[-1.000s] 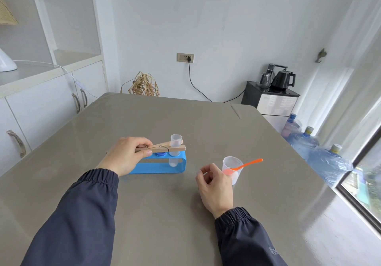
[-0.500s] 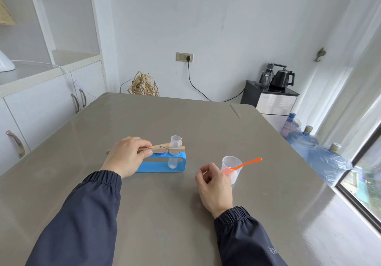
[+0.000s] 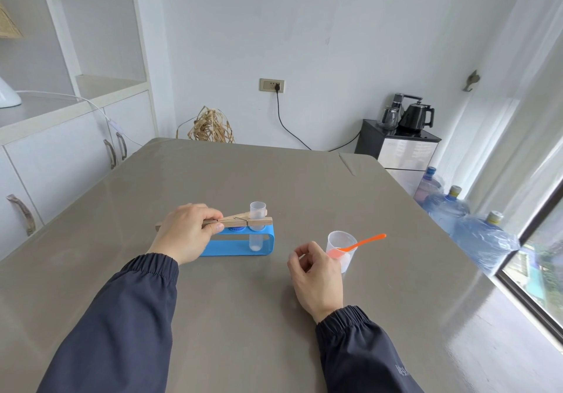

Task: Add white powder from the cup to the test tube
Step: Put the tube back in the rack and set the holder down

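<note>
A clear test tube (image 3: 256, 228) stands upright in the right end of a blue rack (image 3: 240, 241), with a little white powder at its bottom. A wooden clamp (image 3: 243, 221) grips the tube just below its rim. My left hand (image 3: 185, 232) holds the clamp's handle end. To the right stands a clear plastic cup (image 3: 342, 251) with an orange spoon (image 3: 362, 243) resting in it, handle pointing right. My right hand (image 3: 316, 273) hovers just left of the cup, fingers curled loosely, holding nothing.
The grey table (image 3: 274, 185) stretches far ahead. White cabinets (image 3: 61, 155) line the left. A kettle stand (image 3: 402, 145) and several water bottles (image 3: 466, 225) sit on the floor at the right, by the window.
Both hands have stayed almost still. The spoon rests in the cup as before.
</note>
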{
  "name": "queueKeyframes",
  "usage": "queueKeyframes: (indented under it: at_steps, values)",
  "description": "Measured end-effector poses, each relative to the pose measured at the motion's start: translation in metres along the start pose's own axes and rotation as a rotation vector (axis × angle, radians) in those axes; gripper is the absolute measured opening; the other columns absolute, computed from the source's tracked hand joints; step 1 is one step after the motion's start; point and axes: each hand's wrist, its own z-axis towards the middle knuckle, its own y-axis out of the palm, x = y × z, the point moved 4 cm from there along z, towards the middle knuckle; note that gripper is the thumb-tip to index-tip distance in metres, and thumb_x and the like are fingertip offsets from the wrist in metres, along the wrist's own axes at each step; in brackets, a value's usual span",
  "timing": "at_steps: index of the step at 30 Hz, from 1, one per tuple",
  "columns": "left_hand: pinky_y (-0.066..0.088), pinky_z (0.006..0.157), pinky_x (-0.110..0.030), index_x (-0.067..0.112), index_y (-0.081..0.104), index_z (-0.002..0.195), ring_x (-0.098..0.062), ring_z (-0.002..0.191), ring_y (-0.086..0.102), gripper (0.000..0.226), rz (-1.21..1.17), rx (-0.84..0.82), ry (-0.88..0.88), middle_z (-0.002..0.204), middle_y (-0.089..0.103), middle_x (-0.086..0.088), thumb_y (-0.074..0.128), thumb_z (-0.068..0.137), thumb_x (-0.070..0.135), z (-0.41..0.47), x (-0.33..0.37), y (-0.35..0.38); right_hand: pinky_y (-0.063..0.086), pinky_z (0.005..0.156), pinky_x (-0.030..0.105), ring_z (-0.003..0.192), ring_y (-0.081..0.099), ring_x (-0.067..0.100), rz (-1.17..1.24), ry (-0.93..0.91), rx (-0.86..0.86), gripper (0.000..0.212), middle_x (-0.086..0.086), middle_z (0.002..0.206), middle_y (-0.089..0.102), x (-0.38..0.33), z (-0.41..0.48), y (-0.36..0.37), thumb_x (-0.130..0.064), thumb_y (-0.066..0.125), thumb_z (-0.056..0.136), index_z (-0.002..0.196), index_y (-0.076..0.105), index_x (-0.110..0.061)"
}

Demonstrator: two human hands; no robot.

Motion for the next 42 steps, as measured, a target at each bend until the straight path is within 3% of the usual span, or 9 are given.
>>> queueKeyframes:
  at_steps: [13, 26, 31, 35, 42]
  values:
    - [0.045, 0.072, -0.042, 0.023, 0.069, 0.079, -0.023, 0.078, 0.052, 0.012, -0.027, 0.071, 0.003, 0.070, 0.060, 0.002, 0.061, 0.087, 0.019, 0.000, 0.003, -0.010, 0.039, 0.048, 0.017, 0.047, 0.046, 0.010, 0.007, 0.010, 0.002, 0.010, -0.006, 0.051, 0.053, 0.000, 0.000, 0.000, -0.019, 0.061, 0.084, 0.075, 0.060, -0.015]
    - [0.046, 0.076, -0.038, 0.014, 0.072, 0.094, -0.024, 0.084, 0.058, 0.011, -0.147, 0.233, 0.000, 0.079, 0.066, -0.001, 0.065, 0.086, 0.013, -0.001, 0.012, -0.025, 0.039, 0.049, 0.018, 0.048, 0.046, 0.010, 0.014, 0.013, -0.014, 0.010, -0.006, 0.051, 0.053, -0.001, -0.001, -0.001, -0.018, 0.061, 0.085, 0.075, 0.060, -0.014]
    - [0.051, 0.082, -0.044, 0.017, 0.070, 0.099, -0.023, 0.090, 0.063, 0.015, -0.236, 0.289, 0.027, 0.086, 0.069, 0.002, 0.065, 0.085, 0.015, -0.003, 0.050, -0.031, 0.040, 0.050, 0.017, 0.049, 0.048, 0.011, 0.038, 0.041, -0.002, 0.010, -0.002, 0.054, 0.058, -0.001, -0.001, -0.001, -0.018, 0.060, 0.085, 0.076, 0.061, -0.015]
    - [0.051, 0.081, -0.041, 0.022, 0.070, 0.098, -0.019, 0.089, 0.063, 0.016, -0.266, 0.228, 0.017, 0.076, 0.065, 0.017, 0.067, 0.082, 0.021, -0.007, 0.084, -0.018, 0.052, 0.056, 0.031, 0.053, 0.061, 0.018, 0.159, 0.105, 0.002, 0.011, 0.003, 0.059, 0.066, -0.001, -0.001, -0.003, -0.017, 0.059, 0.087, 0.075, 0.060, -0.019]
    - [0.045, 0.066, -0.028, 0.022, 0.066, 0.088, -0.008, 0.073, 0.059, 0.013, -0.276, 0.052, -0.072, 0.076, 0.071, 0.010, 0.070, 0.079, 0.031, -0.015, 0.105, 0.018, 0.052, 0.051, 0.034, 0.050, 0.063, 0.018, 0.384, 0.153, 0.036, 0.016, 0.007, 0.062, 0.067, -0.006, -0.001, -0.008, -0.008, 0.056, 0.091, 0.077, 0.061, -0.011]
